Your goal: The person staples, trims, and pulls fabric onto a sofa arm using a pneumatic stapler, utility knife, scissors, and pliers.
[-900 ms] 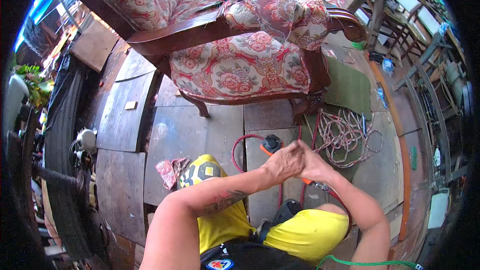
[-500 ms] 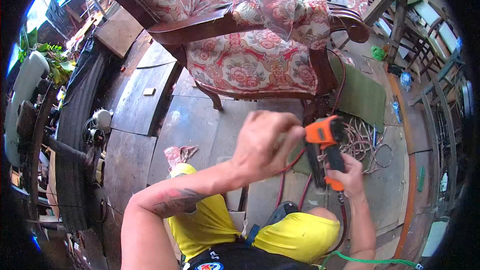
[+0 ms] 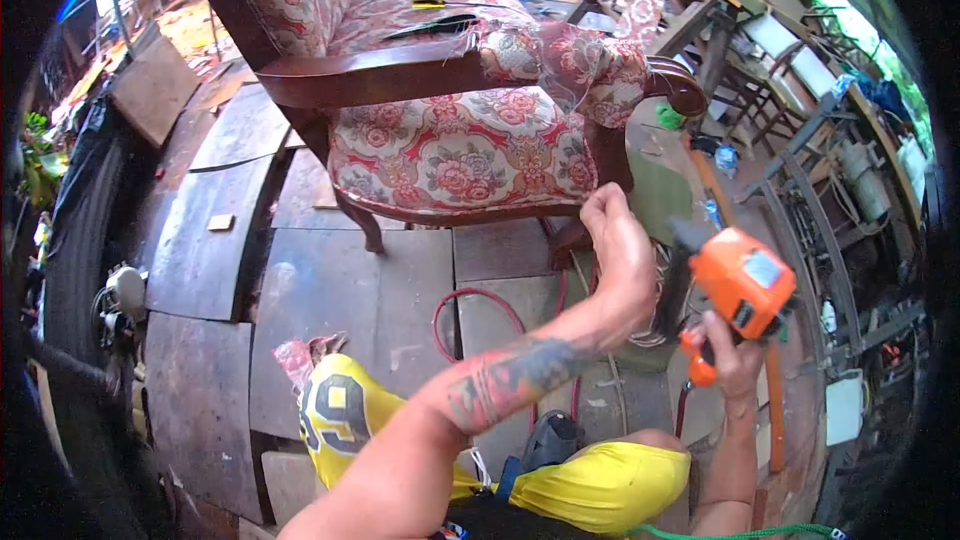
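My right hand (image 3: 735, 355) grips an orange and black pneumatic staple gun (image 3: 745, 280) by its handle, held up at the right and slightly blurred. My left hand (image 3: 620, 240) reaches across to the front corner of a floral upholstered sofa (image 3: 470, 165), its fingers bent and pressed together near the carved front post. Whether they touch the sofa or pinch anything small, I cannot make out. Above that hand, loose, frayed patterned fabric (image 3: 575, 60) and clear plastic cover the padded end of the wooden armrest (image 3: 370, 75).
A yellow-handled tool (image 3: 430, 4) lies on the sofa seat. A red hose (image 3: 480, 295) loops over the floor boards (image 3: 350, 280). A small wood block (image 3: 220, 223) rests at left. Wooden frames and chairs (image 3: 790, 70) crowd the right. A green cord (image 3: 740, 532) crosses the bottom edge.
My left hand has moved right and up to the sofa's front corner. The staple gun has swung right and turned in my right hand. The view has shifted, moving the sofa left.
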The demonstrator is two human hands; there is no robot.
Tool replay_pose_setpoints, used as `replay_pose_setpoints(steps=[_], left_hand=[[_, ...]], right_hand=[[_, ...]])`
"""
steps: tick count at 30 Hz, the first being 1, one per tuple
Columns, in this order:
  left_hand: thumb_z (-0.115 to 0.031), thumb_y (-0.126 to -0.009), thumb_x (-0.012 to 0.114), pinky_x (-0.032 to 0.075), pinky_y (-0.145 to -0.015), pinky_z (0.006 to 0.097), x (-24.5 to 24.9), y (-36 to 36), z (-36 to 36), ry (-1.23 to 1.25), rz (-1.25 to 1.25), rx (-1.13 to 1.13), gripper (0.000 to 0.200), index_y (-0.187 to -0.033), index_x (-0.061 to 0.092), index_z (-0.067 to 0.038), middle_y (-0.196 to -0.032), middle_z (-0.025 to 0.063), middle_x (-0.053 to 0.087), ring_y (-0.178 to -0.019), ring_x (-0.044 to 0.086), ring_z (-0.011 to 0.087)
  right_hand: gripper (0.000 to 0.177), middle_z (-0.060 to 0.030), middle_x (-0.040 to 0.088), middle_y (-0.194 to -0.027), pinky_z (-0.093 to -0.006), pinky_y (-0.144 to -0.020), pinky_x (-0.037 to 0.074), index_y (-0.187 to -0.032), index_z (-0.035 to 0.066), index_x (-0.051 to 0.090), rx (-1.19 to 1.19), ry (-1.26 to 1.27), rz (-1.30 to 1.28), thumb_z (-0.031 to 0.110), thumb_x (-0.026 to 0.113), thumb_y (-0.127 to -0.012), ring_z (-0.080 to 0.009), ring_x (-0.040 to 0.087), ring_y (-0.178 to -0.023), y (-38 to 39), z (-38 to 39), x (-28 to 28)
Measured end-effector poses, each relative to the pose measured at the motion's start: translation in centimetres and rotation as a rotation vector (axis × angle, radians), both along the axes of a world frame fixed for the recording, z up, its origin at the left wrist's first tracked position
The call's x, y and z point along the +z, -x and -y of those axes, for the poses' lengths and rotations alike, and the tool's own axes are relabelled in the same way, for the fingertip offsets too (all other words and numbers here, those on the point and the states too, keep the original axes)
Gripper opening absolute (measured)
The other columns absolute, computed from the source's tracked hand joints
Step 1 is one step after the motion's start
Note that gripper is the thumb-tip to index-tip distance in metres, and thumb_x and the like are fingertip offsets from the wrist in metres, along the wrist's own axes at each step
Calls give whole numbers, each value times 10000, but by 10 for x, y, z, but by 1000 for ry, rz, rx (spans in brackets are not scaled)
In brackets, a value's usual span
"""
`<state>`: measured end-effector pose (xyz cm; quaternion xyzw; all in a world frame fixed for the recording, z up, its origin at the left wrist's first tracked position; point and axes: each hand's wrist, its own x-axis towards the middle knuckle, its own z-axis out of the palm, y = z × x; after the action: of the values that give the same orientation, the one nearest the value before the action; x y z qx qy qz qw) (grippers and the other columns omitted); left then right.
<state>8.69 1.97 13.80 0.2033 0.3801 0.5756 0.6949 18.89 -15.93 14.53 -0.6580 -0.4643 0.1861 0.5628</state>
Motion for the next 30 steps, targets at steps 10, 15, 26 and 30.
replay_pose_setpoints(steps=[10, 15, 26, 30], left_hand=[[-807, -977, 337, 288, -1200, 377, 54, 122, 37, -66, 539, -412, 1092, -1578, 227, 99, -1568, 192, 422, -1452, 408, 275], [-630, -1059, 439, 478, -971, 291, 74, 152, 23, -214, 780, -407, 669, -1241, 616, -12, -1133, 46, 669, -1035, 627, 107], [-230, -1008, 684, 534, -803, 238, 57, 156, -22, -326, 843, -248, 245, -1152, 657, -34, -1030, 5, 689, -877, 652, 53], [-231, -998, 699, 514, -753, 226, 52, 152, -32, -359, 866, -247, 214, -1082, 682, -34, -974, -11, 679, -847, 625, 37]], right_hand=[[445, -151, 739, -1075, -432, -834, 558, -1130, 39, 690, 258, 46, 1610, 204, 880, -764, -292, 741, -891, 53, -73, 77], [524, -139, 740, -943, -401, -652, 579, -1247, -44, 640, 317, -247, 1546, 151, 770, -779, -309, 726, -745, 90, -125, 128], [478, -92, 672, -773, -367, -632, 556, -1260, -27, 623, 418, -205, 1970, 156, 696, -824, -244, 684, -676, 133, -183, 158], [465, -94, 681, -784, -364, -636, 560, -1258, -26, 622, 414, -238, 1992, 146, 690, -831, -242, 694, -689, 127, -192, 155]])
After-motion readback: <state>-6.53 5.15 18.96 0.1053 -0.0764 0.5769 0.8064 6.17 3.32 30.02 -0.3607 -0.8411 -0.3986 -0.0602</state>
